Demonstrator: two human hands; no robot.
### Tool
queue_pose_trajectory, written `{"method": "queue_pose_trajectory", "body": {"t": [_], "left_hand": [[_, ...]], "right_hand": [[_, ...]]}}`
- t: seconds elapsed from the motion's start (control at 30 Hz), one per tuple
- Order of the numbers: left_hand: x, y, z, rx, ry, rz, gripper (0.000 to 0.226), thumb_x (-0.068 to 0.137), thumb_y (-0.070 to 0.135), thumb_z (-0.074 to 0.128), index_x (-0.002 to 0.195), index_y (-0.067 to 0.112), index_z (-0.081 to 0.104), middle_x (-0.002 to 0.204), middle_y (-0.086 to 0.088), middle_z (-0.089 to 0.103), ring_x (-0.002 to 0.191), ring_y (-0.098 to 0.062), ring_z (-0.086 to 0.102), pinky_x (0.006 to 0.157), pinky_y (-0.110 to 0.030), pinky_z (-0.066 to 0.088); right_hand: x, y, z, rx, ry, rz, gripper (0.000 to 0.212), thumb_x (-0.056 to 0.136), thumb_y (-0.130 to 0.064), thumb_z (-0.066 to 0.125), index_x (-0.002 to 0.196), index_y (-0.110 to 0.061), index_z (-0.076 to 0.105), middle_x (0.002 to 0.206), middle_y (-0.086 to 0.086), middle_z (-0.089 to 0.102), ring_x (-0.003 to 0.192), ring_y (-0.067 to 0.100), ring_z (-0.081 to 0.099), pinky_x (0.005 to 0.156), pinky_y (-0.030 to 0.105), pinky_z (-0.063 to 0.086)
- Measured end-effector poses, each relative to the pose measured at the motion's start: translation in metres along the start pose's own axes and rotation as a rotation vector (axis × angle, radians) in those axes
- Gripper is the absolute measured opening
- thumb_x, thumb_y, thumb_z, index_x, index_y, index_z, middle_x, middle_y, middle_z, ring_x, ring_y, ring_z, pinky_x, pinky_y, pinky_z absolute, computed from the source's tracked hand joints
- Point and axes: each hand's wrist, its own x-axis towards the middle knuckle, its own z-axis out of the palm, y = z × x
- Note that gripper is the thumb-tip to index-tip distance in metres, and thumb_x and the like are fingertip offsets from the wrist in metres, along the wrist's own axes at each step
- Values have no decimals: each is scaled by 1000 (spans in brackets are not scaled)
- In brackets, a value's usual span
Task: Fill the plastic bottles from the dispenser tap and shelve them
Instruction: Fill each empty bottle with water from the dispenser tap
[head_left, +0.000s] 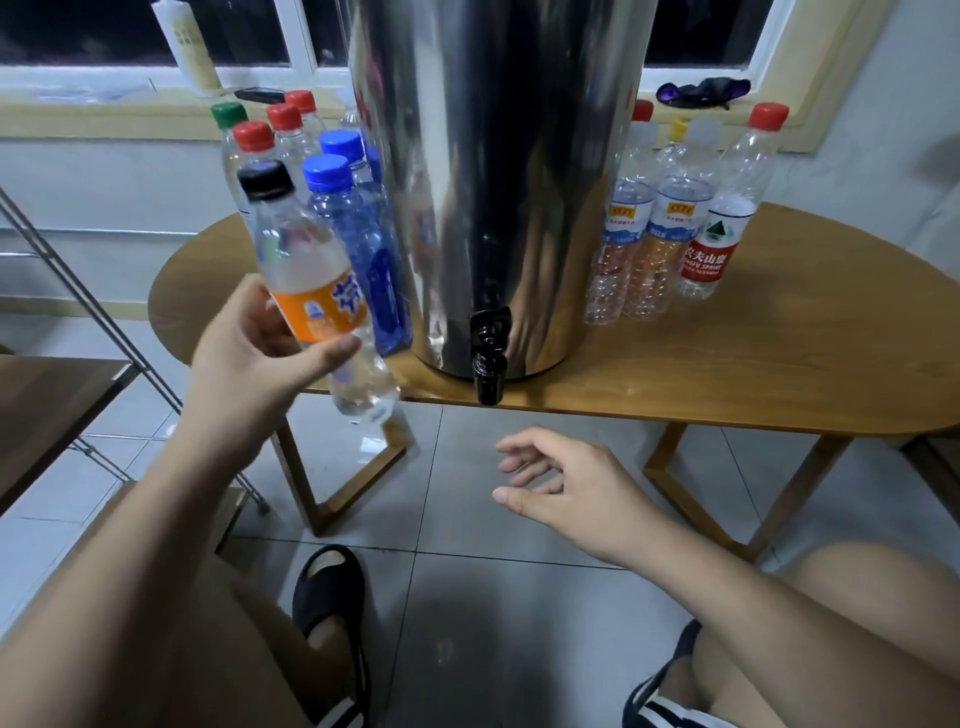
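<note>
Past the knees, the right hand hangs loosely spread and empty, the tap just above it. Left hand grips the capped bottle, tilted, base pointing toward the tap on its right.

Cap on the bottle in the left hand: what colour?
The cap is black; head view.

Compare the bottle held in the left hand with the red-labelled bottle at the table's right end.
The orange-label bottle has a black cap; the red-label bottle has a red cap. The orange-label bottle is tilted, gripped by the left hand off the table's near edge; the red-label bottle stands upright on the table. Both are clear plastic bottles with their caps on.
</note>
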Motion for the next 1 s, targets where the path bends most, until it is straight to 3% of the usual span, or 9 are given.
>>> {"method": "queue_pose_trajectory", "body": {"t": [0.07,0.23,0.33,0.4,0.6,0.7,0.87,1.0], "left_hand": [[9,-8,-10,-17,108,3,65,84,18,91,137,3,58,123,-11,78,116,-35,75,102,-50,61],[34,-28,-27,27,266,-9,65,80,39,97,133,20,65,118,-7,78,112,-33,75,100,-56,61],[42,-38,-32,171,263,-30,68,82,21,97,141,28,63,117,3,78,107,-13,76,92,-40,63],[45,-47,-33,265,290,-63,68,81,15,96,139,31,64,107,8,77,97,-5,75,91,-37,64],[67,-66,-33,403,381,-80,69,77,27,99,134,38,61,101,3,76,96,-10,75,89,-39,63],[78,-74,-33,383,404,-93,62,75,36,100,124,35,61,106,7,78,101,-9,76,93,-45,65],[87,-76,-27,496,409,-112,41,82,40,94,108,28,64,104,10,76,101,-10,73,92,-43,63],[86,-78,-24,551,392,-105,35,90,44,86,112,25,68,96,6,72,90,-11,68,76,-35,54]], "right_hand": [[1,2,0,-19,-11,2,42,91,-31,88,130,-30,71,114,-10,73,104,5,72,87,24,61],[3,3,2,-58,-55,27,37,92,-32,86,126,-31,71,112,-10,73,101,3,72,88,25,61],[2,3,4,-58,-76,41,36,92,-31,87,125,-31,72,112,-11,73,99,4,72,87,26,61],[2,4,5,-68,-77,41,36,91,-31,86,124,-33,72,111,-11,73,99,3,72,88,27,61],[3,6,3,-75,-88,34,35,91,-33,86,123,-35,71,112,-11,72,99,4,73,88,28,61],[3,6,3,-84,-92,39,36,92,-34,86,124,-34,71,112,-11,72,99,4,73,89,28,61],[3,8,2,-90,-93,51,36,92,-33,86,125,-32,71,112,-11,72,98,4,73,89,28,61],[3,8,-2,-99,-76,55,36,92,-34,85,125,-33,71,112,-12,73,98,2,73,89,27,61]]}}
